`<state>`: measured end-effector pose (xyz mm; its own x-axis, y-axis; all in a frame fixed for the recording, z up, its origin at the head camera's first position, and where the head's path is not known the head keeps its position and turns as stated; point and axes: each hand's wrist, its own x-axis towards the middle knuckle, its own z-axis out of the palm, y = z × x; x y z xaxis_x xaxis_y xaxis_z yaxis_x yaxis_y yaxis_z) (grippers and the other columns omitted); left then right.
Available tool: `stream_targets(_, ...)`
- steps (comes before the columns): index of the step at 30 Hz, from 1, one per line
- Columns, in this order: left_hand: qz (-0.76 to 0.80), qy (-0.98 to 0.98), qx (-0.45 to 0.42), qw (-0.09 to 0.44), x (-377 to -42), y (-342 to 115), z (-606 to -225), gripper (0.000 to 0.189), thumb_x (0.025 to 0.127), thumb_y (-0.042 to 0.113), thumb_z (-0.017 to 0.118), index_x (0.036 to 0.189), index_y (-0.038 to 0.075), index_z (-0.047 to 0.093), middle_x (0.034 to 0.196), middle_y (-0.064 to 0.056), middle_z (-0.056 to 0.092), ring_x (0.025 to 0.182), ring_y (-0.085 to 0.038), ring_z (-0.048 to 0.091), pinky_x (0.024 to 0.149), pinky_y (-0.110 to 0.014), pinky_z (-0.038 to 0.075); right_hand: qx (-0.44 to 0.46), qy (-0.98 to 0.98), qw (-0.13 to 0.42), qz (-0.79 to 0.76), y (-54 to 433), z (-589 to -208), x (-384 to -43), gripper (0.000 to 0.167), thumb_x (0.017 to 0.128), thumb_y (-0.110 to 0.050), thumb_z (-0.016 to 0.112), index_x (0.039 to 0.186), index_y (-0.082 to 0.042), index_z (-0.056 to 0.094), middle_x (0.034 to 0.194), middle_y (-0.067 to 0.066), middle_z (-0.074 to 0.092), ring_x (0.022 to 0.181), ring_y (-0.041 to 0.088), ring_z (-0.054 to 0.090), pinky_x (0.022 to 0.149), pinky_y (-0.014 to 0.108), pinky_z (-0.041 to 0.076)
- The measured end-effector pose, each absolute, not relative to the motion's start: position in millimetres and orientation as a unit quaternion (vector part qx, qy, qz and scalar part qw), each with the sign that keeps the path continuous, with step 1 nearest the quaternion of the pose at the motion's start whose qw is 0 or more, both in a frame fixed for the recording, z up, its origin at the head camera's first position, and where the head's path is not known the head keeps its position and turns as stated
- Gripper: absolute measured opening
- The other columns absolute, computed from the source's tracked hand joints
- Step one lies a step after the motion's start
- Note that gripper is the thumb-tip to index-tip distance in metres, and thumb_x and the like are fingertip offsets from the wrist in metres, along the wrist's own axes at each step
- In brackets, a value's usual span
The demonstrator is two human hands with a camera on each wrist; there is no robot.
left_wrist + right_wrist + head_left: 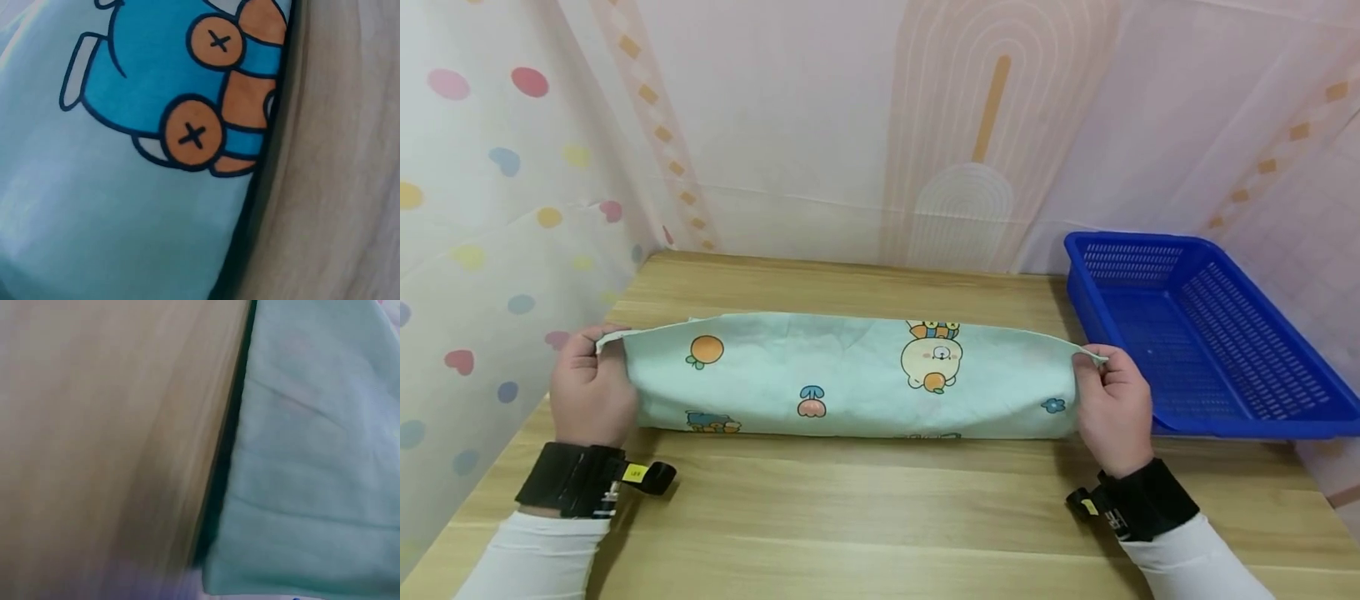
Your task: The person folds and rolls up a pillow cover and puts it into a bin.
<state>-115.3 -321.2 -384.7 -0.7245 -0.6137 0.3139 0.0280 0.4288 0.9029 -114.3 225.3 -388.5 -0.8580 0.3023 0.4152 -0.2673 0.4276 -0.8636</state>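
A mint-green cloth (pixel 850 375) printed with a bear, oranges and flowers stretches between my two hands in the head view, folded into a long strip. Its left upper corner is pinched by my left hand (pixel 593 392). At the opposite end my right hand (pixel 1116 408) pinches the other upper corner between thumb and fingers. The left wrist view shows the cloth (pixel 125 187) close up, with a blue and orange print at its lower edge. Plain green cloth (pixel 306 456) fills the right side of the right wrist view. Neither wrist view shows fingers.
A blue plastic basket (pixel 1180 333) with slotted walls stands at the right, just beyond my right hand. Under the cloth lies a light wooden table (pixel 850 517). Patterned curtains (pixel 805 125) hang behind the table and along its left side.
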Motion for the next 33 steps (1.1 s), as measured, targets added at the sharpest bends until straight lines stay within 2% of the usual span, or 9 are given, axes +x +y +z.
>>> stream_targets(3, -0.505, -0.774, 0.206, 0.322, -114, -320, -386, 0.024, 0.111, 0.034, 0.050, 0.107, 0.024, 0.072, 0.093, 0.022, 0.068, 0.096, 0.001, 0.058, 0.084, -0.017, 0.039, -0.016, -0.804, 0.268, 0.530, 225, -390, -118, 0.019, 0.107, -0.012, 0.059, 0.110, 0.005, 0.067, 0.066, -0.010, 0.049, 0.060, 0.005, 0.047, 0.055, 0.020, 0.038)
stream_targets(14, -0.500, -0.786, 0.210, 0.296, -120, -325, -384, 0.022, 0.111, 0.035, 0.050, 0.103, 0.026, 0.068, 0.081, 0.025, 0.064, 0.091, 0.002, 0.056, 0.081, -0.019, 0.039, -0.035, -0.806, 0.271, 0.524, 219, -387, -135, 0.023, 0.107, -0.017, 0.060, 0.111, 0.003, 0.070, 0.067, -0.011, 0.049, 0.062, 0.004, 0.049, 0.056, 0.020, 0.039)
stream_targets(16, -0.495, -0.793, 0.211, 0.287, -122, -327, -383, 0.023, 0.110, 0.035, 0.050, 0.104, 0.025, 0.069, 0.082, 0.025, 0.063, 0.091, 0.002, 0.056, 0.083, -0.019, 0.038, -0.039, -0.808, 0.267, 0.525, 218, -387, -138, 0.023, 0.107, -0.018, 0.060, 0.112, 0.003, 0.070, 0.068, -0.012, 0.049, 0.064, 0.004, 0.048, 0.057, 0.021, 0.038)
stream_targets(24, -0.484, -0.812, 0.232, 0.231, -127, -335, -382, 0.028, 0.111, 0.040, 0.048, 0.118, 0.024, 0.070, 0.107, 0.021, 0.065, 0.097, 0.004, 0.053, 0.086, -0.019, 0.037, -0.042, -0.814, 0.241, 0.527, 215, -389, -150, 0.025, 0.108, -0.019, 0.058, 0.113, 0.003, 0.069, 0.069, -0.006, 0.047, 0.062, 0.008, 0.045, 0.056, 0.023, 0.036)
stream_targets(33, -0.475, -0.825, 0.226, 0.207, -139, -335, -384, 0.028, 0.111, 0.044, 0.047, 0.111, 0.024, 0.067, 0.095, 0.016, 0.059, 0.089, -0.008, 0.050, 0.076, -0.028, 0.037, -0.065, -0.815, 0.214, 0.535, 215, -387, -161, 0.029, 0.109, -0.026, 0.057, 0.112, 0.000, 0.068, 0.065, -0.006, 0.044, 0.060, 0.009, 0.049, 0.054, 0.024, 0.038)
